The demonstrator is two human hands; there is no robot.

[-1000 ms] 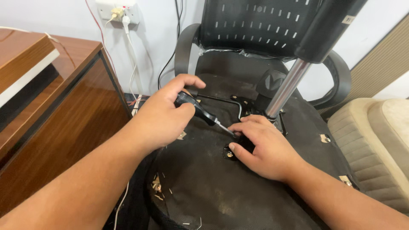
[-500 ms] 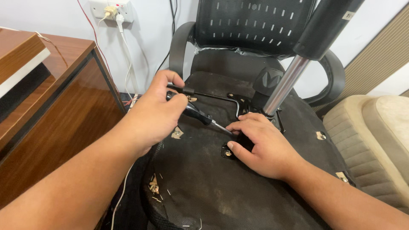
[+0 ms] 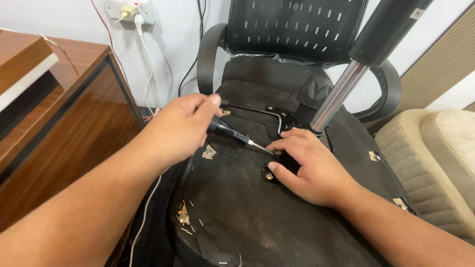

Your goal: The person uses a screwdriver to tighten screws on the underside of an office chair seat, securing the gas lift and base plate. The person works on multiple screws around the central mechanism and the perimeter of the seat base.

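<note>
The left hand is wrapped firmly around the black handle of a slim screwdriver, whose thin metal shaft slants down and to the right until its tip disappears just under the fingertips of the right hand. That right hand grasps nothing; it lies spread and pressing on the black metal mounting plate bolted to the dusty black fabric underside of an upturned office chair seat, with the thumb resting beside a brass-coloured screw head at the plate's near corner. The screw that the tip meets is hidden by the fingers, so whether it sits proud or flush cannot be told. Judging from how things lie, the work on this plate is partway at most: the near-corner screw is in place, the plate sits flat on the seat, and the chrome gas-lift column rises from the mechanism behind the hand. A bent black metal lever rod runs across the seat towards that mechanism. Small metal corner clips and loose staples (scattered mostly along the frayed near-left edge) dot the fabric. To the left stands a glossy brown wooden cabinet; a beige cushioned seat sits to the right.
</note>
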